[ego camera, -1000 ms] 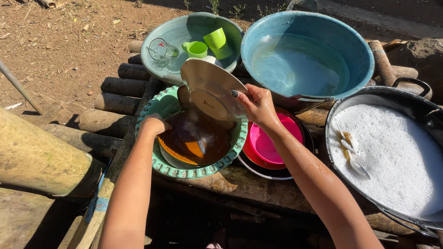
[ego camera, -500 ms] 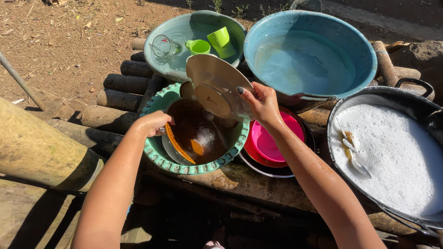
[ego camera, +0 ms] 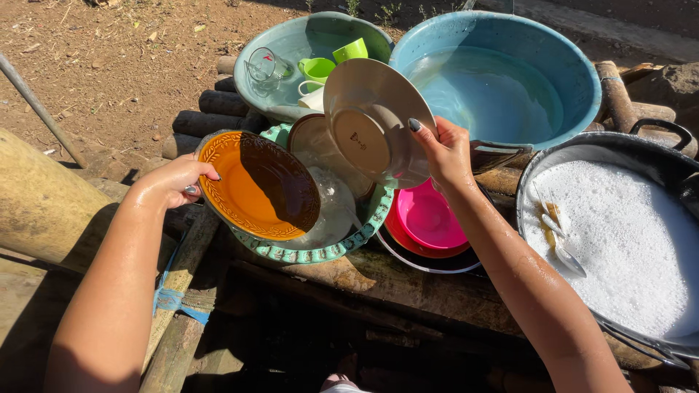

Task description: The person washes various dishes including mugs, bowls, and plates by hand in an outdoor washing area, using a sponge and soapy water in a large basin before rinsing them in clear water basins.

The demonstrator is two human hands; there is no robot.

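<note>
Plates are being handled over the green patterned basin: the orange plate is gripped at its rim by the left hand and tilted up clear of the water, while the cream plate is clamped at its edge by the right hand, raised with its underside showing. Washing looks partly done; green cups and a glass mug are already set in the pale basin, yet pink bowls and spoons in the foam pan look left to do.

a blue basin of water, a foamy black pan with spoons, green cups, pink bowls.
</note>
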